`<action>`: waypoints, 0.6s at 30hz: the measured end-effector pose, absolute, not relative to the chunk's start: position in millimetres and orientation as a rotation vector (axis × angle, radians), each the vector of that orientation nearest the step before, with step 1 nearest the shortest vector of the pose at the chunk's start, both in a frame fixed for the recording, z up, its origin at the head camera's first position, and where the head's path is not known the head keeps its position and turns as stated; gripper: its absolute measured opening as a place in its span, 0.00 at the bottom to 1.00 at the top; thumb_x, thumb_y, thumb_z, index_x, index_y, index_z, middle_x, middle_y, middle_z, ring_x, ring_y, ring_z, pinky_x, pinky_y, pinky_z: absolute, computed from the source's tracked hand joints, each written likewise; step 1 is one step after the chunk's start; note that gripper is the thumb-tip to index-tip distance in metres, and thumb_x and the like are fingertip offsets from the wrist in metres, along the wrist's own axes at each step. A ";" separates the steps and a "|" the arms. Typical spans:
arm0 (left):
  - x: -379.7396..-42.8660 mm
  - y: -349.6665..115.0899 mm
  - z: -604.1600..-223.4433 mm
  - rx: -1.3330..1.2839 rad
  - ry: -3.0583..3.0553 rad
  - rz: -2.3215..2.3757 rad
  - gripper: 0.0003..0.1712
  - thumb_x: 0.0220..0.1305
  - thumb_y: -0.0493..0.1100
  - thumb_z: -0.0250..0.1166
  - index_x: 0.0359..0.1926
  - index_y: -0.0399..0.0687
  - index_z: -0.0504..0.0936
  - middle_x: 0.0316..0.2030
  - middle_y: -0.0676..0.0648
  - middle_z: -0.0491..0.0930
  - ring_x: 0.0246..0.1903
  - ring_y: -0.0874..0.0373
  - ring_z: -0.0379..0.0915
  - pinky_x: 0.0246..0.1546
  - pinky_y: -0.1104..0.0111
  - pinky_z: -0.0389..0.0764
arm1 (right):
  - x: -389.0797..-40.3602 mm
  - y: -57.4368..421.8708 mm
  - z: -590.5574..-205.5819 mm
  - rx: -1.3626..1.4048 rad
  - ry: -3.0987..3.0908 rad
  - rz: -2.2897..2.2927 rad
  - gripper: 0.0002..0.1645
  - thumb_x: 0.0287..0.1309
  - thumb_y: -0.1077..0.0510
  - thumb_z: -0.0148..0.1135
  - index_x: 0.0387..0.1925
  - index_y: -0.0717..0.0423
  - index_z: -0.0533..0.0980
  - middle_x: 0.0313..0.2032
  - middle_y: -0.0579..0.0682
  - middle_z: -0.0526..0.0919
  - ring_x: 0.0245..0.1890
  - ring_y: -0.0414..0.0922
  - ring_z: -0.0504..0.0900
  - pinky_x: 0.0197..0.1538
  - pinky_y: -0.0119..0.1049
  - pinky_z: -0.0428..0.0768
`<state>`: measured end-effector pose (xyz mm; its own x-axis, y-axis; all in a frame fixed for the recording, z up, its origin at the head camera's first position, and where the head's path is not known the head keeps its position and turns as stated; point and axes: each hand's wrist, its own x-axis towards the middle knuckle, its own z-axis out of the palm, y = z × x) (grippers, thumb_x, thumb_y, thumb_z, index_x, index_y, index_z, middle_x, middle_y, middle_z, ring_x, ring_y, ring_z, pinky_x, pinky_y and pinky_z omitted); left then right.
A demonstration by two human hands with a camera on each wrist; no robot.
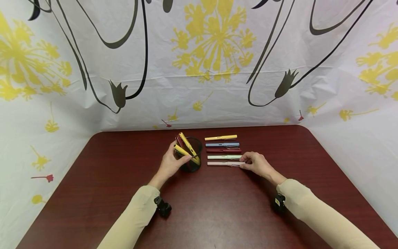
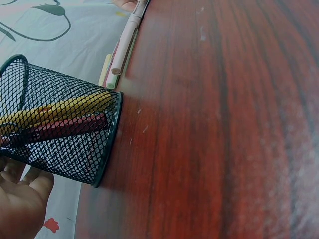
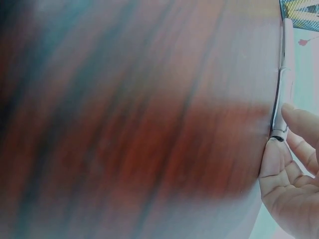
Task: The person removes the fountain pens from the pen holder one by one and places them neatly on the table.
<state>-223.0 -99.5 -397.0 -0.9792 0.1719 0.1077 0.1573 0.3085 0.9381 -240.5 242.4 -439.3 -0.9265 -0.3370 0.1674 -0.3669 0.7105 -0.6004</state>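
Observation:
My left hand (image 1: 169, 163) holds the black mesh pen cup (image 1: 191, 168) from its left side, thumb at the near rim. Inside the cup lean yellow pens (image 1: 188, 144) and a dark red pen (image 2: 70, 127), seen through the mesh in the left wrist view. With thumb and fingers, my right hand (image 1: 258, 164) pinches the right end of a pale pink pen (image 1: 219, 163), the nearest of a row. Behind it lie a pale green pen (image 1: 220, 157), a dark red pen (image 1: 220, 150), a blue pen (image 1: 219, 145) and a yellow pen (image 1: 219, 138), roughly parallel.
The dark red-brown table (image 1: 205, 207) has rounded far corners. A white curtain (image 1: 199, 103) with yellow and grey flower prints hangs behind it and along both sides. Each wrist carries a small black camera (image 1: 163, 206).

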 end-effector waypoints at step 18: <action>-223.1 -100.1 -396.7 0.322 2.539 1.796 0.46 0.57 0.41 0.68 0.71 0.39 0.53 0.60 0.33 0.69 0.60 0.43 0.67 0.59 0.53 0.69 | -240.7 236.6 -422.7 0.513 -2.820 1.082 0.11 0.51 0.62 0.69 0.37 0.62 0.79 0.32 0.53 0.82 0.31 0.41 0.79 0.33 0.30 0.75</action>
<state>-223.1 -100.1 -396.7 -0.9786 0.1758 0.1065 0.1590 0.3190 0.9343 -240.7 236.6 -422.7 -0.9410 -0.2803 0.1898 -0.3354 0.6951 -0.6359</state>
